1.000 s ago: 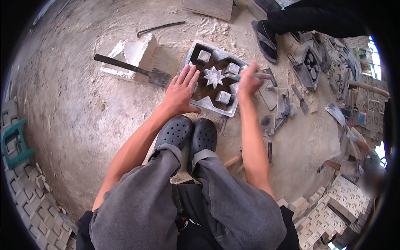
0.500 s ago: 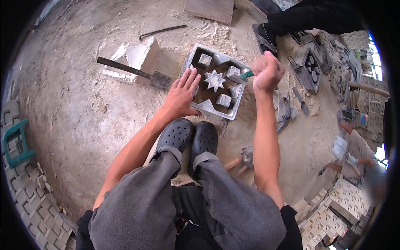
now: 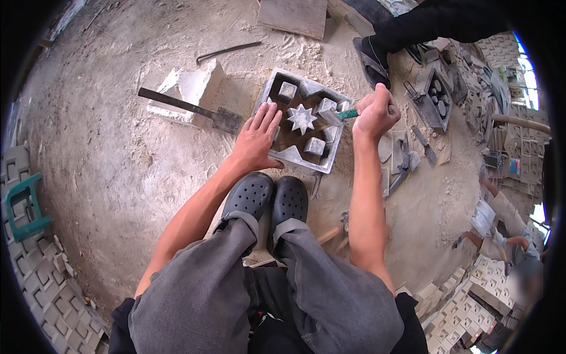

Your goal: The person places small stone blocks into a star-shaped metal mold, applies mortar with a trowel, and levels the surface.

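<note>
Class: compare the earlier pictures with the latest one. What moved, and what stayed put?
The right hand, gripping the green-handled tool, shifted slightly away from the person along the square grey star-patterned mould. The left hand stayed flat on the mould's left edge.

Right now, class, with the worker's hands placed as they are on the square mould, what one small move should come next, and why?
Probably a short scrape along the mould's inner edge. The right hand grips a green-handled tool whose blade end already sits inside the mould beside the star insert, while the left hand lies flat on the rim, bracing it.
</note>
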`<state>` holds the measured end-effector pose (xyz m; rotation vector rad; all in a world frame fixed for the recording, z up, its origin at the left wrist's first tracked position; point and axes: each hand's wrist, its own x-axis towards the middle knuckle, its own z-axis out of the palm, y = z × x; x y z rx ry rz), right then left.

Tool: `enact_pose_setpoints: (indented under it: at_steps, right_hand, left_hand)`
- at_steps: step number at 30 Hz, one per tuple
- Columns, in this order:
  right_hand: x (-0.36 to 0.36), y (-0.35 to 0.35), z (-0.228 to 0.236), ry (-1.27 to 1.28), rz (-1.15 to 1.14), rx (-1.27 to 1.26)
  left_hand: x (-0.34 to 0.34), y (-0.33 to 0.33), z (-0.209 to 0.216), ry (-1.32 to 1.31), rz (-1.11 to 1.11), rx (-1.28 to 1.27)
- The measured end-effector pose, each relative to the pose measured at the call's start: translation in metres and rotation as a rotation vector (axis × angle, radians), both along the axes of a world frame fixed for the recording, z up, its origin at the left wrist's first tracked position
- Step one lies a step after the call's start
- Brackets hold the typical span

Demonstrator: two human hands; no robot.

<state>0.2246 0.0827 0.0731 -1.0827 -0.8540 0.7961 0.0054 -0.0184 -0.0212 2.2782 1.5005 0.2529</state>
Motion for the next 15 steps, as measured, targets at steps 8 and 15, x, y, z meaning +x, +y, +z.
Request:
enact_pose_setpoints:
  at_steps: [8,15]
  right_hand:
    - [-0.015,0.007,-0.019,-0.043,-0.156,-0.191]
    - [-0.027,-0.032,-0.045,-0.394,-0.132,-0.142]
  left_hand:
    - [0.002,0.0,0.004,-0.019,0.021,-0.001]
    - [0.005,0.0,0.003,-0.009,0.012,-0.012]
